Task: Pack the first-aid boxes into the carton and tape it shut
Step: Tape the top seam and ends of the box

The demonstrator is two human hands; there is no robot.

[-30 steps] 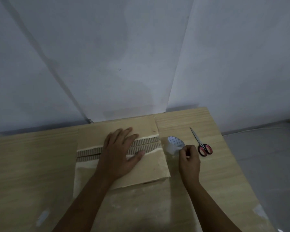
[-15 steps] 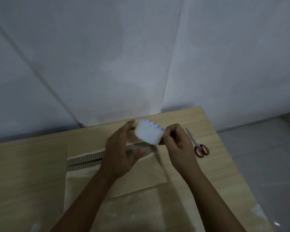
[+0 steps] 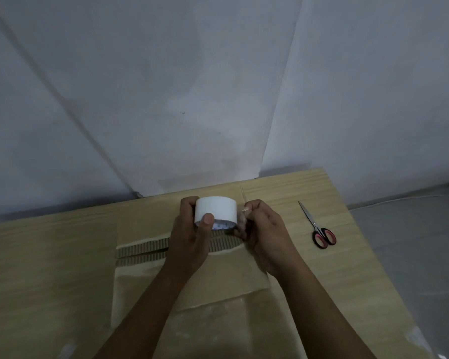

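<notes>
While the left hand gripped the tape roll above the closed carton, the right hand pinched its loose end; taping had begun, and next came pulling a strip across the seam.

A light wooden desk with a pale grain fills the lower part of the view, and whitish smudges mark its near surface. On its right side lies a pair of scissors with steel blades and red-and-black handles, blades closed and pointing away toward the wall. Behind the desk stands a wall covered in grey-white sheeting with long creases. A grey floor shows to the right.
</notes>
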